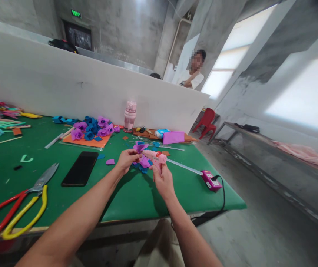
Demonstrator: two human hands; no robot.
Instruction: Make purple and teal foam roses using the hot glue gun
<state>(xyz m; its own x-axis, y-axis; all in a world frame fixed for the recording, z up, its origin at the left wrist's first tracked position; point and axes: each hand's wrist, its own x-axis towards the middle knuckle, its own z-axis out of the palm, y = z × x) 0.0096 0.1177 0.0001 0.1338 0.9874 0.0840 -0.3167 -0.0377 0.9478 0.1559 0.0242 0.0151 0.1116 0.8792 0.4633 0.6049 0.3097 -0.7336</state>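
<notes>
My right hand (163, 180) is wrapped round the grip of a pink hot glue gun (156, 157), whose nozzle points left. A long clear glue stick (185, 167) sticks out of its back. Close to the nozzle, my left hand (127, 160) pinches a purple craft flower (140, 147) by its edge. Purple and blue petals (145, 162) lie just beneath and behind both hands, partly hidden by them. Whether the nozzle touches the flower I cannot tell.
On the green table (114, 202) lie a black phone (80, 168), big red-and-yellow-handled scissors (40, 181), finished purple and blue flowers (92, 128) and a purple power box (211, 180) with a cord. A pink bottle (130, 116) stands by the white partition (92, 89). Beyond it is a person (192, 76).
</notes>
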